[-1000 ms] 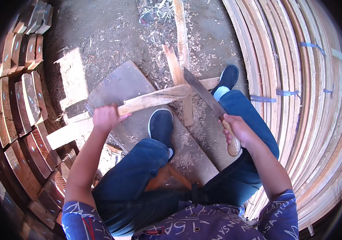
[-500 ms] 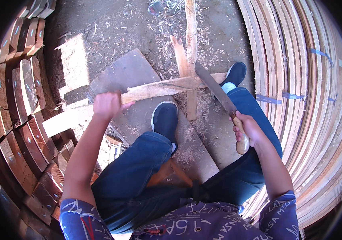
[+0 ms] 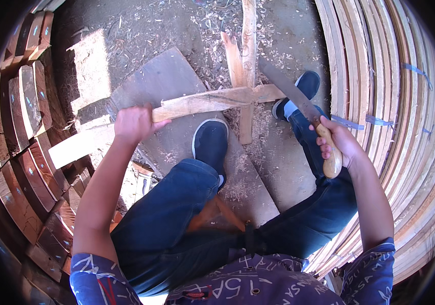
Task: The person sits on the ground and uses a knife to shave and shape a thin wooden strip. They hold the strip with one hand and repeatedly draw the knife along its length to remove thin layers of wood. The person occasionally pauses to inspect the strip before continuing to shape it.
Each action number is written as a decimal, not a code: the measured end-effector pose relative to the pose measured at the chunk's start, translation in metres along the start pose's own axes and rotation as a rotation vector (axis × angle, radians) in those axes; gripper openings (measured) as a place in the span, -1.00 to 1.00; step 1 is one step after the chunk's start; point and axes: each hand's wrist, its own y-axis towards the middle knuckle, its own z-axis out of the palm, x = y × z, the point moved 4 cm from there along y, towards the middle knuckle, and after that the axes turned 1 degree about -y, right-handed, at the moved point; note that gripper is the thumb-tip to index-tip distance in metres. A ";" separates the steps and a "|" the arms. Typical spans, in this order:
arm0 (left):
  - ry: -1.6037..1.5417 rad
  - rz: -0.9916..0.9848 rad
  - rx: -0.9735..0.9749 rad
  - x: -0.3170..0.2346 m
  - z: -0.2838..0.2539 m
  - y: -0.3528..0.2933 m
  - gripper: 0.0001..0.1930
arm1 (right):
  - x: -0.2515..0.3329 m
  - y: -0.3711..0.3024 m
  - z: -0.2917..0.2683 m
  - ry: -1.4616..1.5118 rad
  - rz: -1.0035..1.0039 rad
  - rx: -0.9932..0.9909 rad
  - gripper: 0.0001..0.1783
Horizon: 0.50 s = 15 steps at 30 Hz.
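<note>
My left hand [image 3: 137,124] is wrapped round a long pale wooden board [image 3: 202,103], which lies slanting across in front of me. The board's far right part rests over other pieces of wood, and its wide left end juts out past my wrist in sunlight. In my right hand [image 3: 342,144] is a machete [image 3: 290,90], gripped by its light wooden handle. Its dark blade points up and to the left, passing above the board's right end and apart from my left hand. An upright wooden stick [image 3: 248,46] and a split offcut [image 3: 234,58] meet the board near its right part.
Stacked reddish timber blocks [image 3: 20,198] line the left side. Tall piles of long planks [image 3: 375,76] bound with blue straps stand on the right. A flat dark panel [image 3: 161,81] lies under the board, with wood shavings [image 3: 212,56] scattered around. My shoes [image 3: 211,145] are close by.
My right hand has moved right and upward with the machete, and the blade has shifted to the right. My left hand keeps its hold on the board, moving slightly up and left.
</note>
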 end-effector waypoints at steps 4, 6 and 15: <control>-0.035 0.013 -0.067 -0.001 -0.002 -0.001 -0.27 | 0.040 0.006 -0.001 0.287 -0.475 0.030 -0.55; -0.033 0.015 -0.071 -0.003 -0.002 0.001 -0.27 | 0.024 0.019 0.019 0.299 -0.518 -0.125 -0.59; 0.008 0.026 -0.132 0.013 -0.015 0.022 -0.25 | 0.016 -0.011 0.011 -0.163 -0.188 -0.071 -0.53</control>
